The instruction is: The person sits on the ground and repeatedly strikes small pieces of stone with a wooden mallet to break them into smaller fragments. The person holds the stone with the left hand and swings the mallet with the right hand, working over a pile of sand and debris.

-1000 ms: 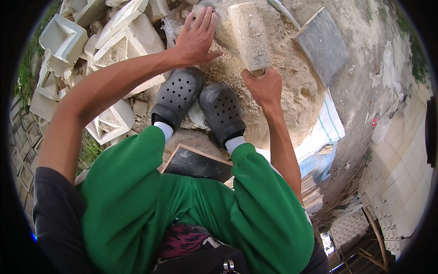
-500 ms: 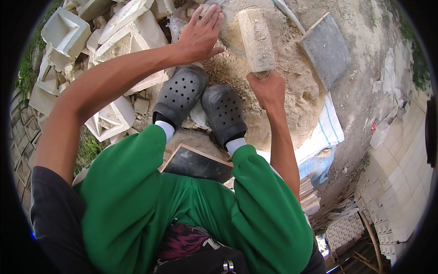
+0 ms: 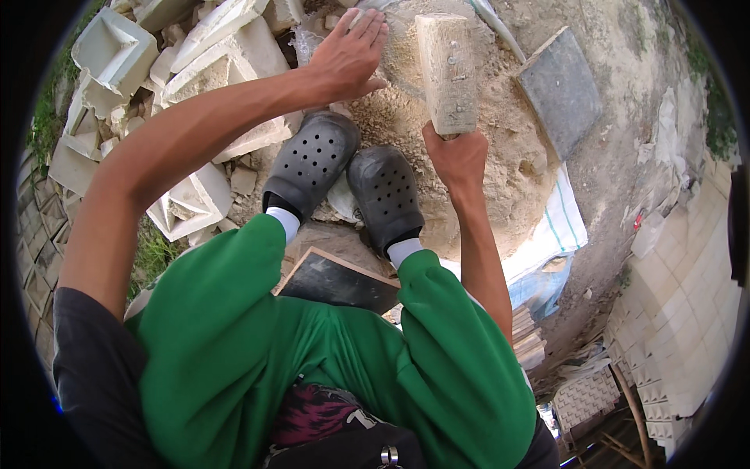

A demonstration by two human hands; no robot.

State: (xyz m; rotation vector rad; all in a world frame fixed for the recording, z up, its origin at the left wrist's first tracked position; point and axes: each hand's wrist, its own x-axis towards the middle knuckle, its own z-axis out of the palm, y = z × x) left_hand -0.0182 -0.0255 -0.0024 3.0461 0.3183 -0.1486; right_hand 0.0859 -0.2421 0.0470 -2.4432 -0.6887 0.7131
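My right hand (image 3: 458,156) is closed around the short handle of a wooden mallet (image 3: 448,74), a thick, dusty block pointing away from me. Crumbled pale rubble (image 3: 504,176) lies under and around it, heaped on a white sack (image 3: 564,215). To the left, my left hand (image 3: 349,56) has its fingers stretched out at the far edge of the heap, holding nothing that I can see. Whether its palm touches the crumbs is hidden.
Broken cream-coloured moulded blocks (image 3: 234,59) are piled at the left. A grey slab (image 3: 561,90) lies right of the heap. My grey clogs (image 3: 311,160) stand at its near edge, with a dark wood-edged board (image 3: 336,280) between my legs. Pale patterned blocks (image 3: 680,289) are stacked far right.
The mallet has shifted slightly to the right and its block now stands straighter in my right hand. My left hand has hardly moved.
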